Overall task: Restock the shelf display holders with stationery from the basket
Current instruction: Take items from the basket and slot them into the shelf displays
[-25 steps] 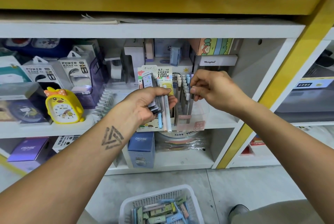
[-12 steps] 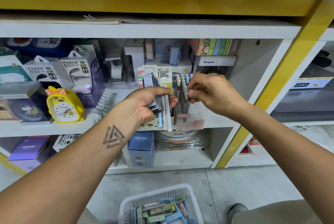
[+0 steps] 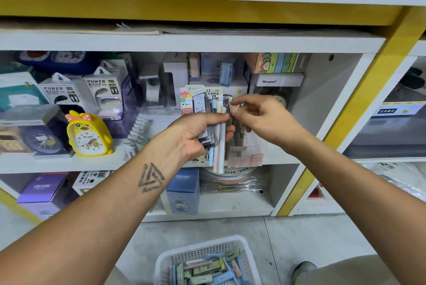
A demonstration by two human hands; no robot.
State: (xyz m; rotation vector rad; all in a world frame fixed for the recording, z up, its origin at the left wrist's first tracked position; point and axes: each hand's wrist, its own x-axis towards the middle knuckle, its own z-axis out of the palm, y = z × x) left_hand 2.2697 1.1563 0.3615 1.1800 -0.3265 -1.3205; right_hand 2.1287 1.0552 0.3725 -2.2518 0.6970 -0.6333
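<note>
Right hand (image 3: 260, 121) now back at left hand's (image 3: 196, 132) clutched pens (image 3: 220, 144), fingertips pinched on one top.

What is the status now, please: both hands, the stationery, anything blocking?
Left hand gripping a bunch of pens and lead cases. Right hand pinching one item at the clear display holder. Basket still stocked. Nothing blocking.
</note>
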